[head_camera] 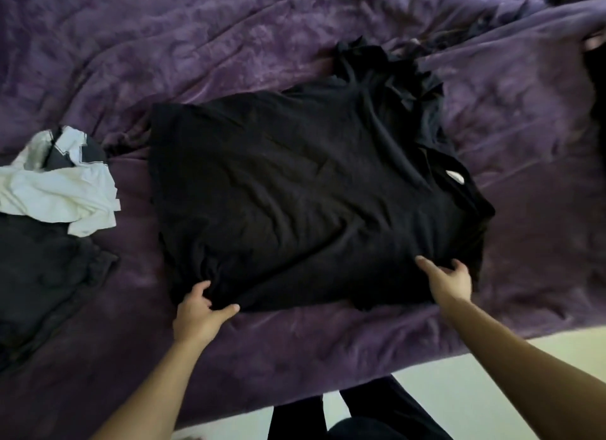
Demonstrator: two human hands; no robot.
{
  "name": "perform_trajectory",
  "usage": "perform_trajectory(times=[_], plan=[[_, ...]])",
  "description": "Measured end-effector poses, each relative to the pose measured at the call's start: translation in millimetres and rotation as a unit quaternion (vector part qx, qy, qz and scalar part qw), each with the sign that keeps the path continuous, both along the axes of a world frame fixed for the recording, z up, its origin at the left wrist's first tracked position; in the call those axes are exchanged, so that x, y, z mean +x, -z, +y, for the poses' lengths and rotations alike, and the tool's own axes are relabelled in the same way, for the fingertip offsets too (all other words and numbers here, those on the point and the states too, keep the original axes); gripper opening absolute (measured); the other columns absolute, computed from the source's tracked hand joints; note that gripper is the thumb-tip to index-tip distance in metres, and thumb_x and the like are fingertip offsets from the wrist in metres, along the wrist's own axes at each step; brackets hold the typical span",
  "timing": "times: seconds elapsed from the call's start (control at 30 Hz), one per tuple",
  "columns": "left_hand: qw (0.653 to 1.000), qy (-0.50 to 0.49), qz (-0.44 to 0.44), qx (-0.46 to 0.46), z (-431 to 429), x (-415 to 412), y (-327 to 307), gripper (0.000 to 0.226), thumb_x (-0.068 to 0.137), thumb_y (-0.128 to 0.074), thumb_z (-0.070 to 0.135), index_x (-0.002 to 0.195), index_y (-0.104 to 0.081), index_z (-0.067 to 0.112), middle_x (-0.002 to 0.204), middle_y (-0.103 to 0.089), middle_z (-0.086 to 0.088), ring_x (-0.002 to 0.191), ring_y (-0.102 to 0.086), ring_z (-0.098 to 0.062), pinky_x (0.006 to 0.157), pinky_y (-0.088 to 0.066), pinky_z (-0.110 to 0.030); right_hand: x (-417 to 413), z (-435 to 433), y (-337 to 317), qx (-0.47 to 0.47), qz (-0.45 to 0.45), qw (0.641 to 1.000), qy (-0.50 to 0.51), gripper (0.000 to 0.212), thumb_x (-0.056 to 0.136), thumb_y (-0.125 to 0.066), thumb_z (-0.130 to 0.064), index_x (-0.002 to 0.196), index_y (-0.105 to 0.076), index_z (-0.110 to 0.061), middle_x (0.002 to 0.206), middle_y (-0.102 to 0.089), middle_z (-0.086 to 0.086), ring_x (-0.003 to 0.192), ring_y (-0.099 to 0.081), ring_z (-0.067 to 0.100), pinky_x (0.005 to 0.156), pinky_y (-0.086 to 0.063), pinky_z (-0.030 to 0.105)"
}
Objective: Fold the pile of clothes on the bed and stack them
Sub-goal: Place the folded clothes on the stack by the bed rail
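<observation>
A black T-shirt (305, 190) lies spread on the purple bed cover (164, 46), its collar with a white label towards the right. My left hand (200, 311) pinches the shirt's near left edge between thumb and fingers. My right hand (447, 280) grips the near right edge, fingers curled into the cloth. A crumpled white garment (62, 190) lies at the left, resting on a dark garment (46, 275). More black cloth (387, 69) is bunched behind the shirt.
The bed's near edge runs diagonally from lower left to right, with pale floor (475, 390) beyond it. My dark trouser legs (360, 413) stand against the bed. A dark object (595, 88) sits at the far right edge.
</observation>
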State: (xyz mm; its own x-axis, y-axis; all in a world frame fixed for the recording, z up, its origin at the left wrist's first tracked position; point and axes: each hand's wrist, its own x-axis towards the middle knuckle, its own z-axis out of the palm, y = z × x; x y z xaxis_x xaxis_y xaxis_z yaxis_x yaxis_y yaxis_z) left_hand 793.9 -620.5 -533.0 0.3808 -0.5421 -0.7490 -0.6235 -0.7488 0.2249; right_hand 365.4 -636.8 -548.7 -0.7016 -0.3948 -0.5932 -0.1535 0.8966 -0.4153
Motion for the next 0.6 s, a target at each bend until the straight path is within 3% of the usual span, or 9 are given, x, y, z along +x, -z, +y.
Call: perform_trajectory(times=[0.07, 0.13, 0.2, 0.27, 0.33, 0.43, 0.53, 0.6], plan=[[0.973, 0.208, -0.099, -0.005, 9, -1, 2, 0.080, 0.067, -0.083, 0.040, 0.132, -0.039, 0.023, 0.117, -0.054, -0.003, 0.111, -0.052, -0.026, 0.089, -0.045, -0.042, 18, 19, -3, -0.026, 0.070, 0.989, -0.129, 0.061, 0.073, -0.079, -0.027, 0.125, -0.050, -0.012, 0.120, -0.058, 0.010, 0.113, -0.053, 0.031, 0.094, -0.044, 0.040], [0.923, 0.346, -0.161, -0.045, 24, -2, 7, 0.063, 0.072, -0.079, 0.035, 0.124, -0.047, 0.021, 0.116, -0.054, -0.006, 0.110, -0.050, -0.028, 0.087, -0.042, -0.042, 38, 46, -2, -0.084, 0.143, 0.926, -0.340, 0.036, 0.069, -0.077, -0.021, 0.100, -0.059, -0.018, 0.101, -0.056, 0.004, 0.100, -0.053, 0.029, 0.078, -0.048, 0.040], [0.896, 0.396, -0.190, -0.066, 38, -4, 15, 0.052, 0.074, -0.076, 0.032, 0.119, -0.054, 0.019, 0.114, -0.054, -0.007, 0.109, -0.050, -0.029, 0.086, -0.039, -0.042, 56, 73, 6, -0.080, 0.168, 0.825, -0.534, 0.037, 0.063, -0.079, -0.028, 0.096, -0.064, -0.020, 0.099, -0.057, 0.003, 0.094, -0.055, 0.031, 0.071, -0.049, 0.040], [0.896, 0.391, -0.196, -0.079, 45, -2, 24, 0.047, 0.076, -0.075, 0.029, 0.118, -0.056, 0.017, 0.117, -0.053, -0.009, 0.107, -0.051, -0.032, 0.085, -0.039, -0.044, 59, 83, 19, -0.039, 0.199, 0.765, -0.611, 0.056, 0.063, -0.079, -0.035, 0.114, -0.065, -0.018, 0.115, -0.058, 0.008, 0.104, -0.055, 0.035, 0.076, -0.048, 0.042], [0.909, 0.360, -0.181, -0.106, 42, 3, 30, 0.038, 0.078, -0.073, 0.023, 0.113, -0.060, 0.015, 0.113, -0.054, -0.011, 0.101, -0.052, -0.035, 0.082, -0.039, -0.047, 52, 72, 27, -0.042, 0.236, 0.784, -0.572, 0.051, 0.072, -0.075, -0.030, 0.120, -0.064, -0.017, 0.121, -0.057, 0.012, 0.110, -0.052, 0.037, 0.081, -0.046, 0.044], [0.937, 0.273, -0.125, -0.179, 34, 13, 29, 0.015, 0.084, -0.066, 0.013, 0.098, -0.063, 0.009, 0.102, -0.055, -0.013, 0.090, -0.056, -0.039, 0.077, -0.042, -0.047, 44, 46, 21, -0.123, 0.228, 0.848, -0.462, 0.023, 0.088, -0.061, -0.018, 0.109, -0.070, -0.015, 0.113, -0.064, 0.008, 0.105, -0.056, 0.035, 0.082, -0.045, 0.042], [0.941, 0.198, -0.078, -0.262, 35, 16, 17, 0.011, 0.084, -0.059, 0.001, 0.093, -0.056, 0.004, 0.098, -0.053, -0.016, 0.077, -0.057, -0.041, 0.068, -0.046, -0.046, 45, 33, -2, -0.232, 0.165, 0.900, -0.329, 0.024, 0.093, -0.051, -0.013, 0.109, -0.069, -0.015, 0.105, -0.070, 0.003, 0.095, -0.064, 0.023, 0.081, -0.046, 0.031], [0.931, 0.229, -0.084, -0.272, 45, 17, 5, 0.017, 0.079, -0.058, -0.004, 0.094, -0.055, 0.004, 0.097, -0.051, -0.017, 0.072, -0.057, -0.043, 0.062, -0.045, -0.045, 40, 39, -25, -0.276, 0.135, 0.917, -0.255, 0.026, 0.093, -0.047, -0.014, 0.109, -0.067, -0.017, 0.095, -0.069, -0.001, 0.085, -0.062, 0.016, 0.076, -0.044, 0.024]])
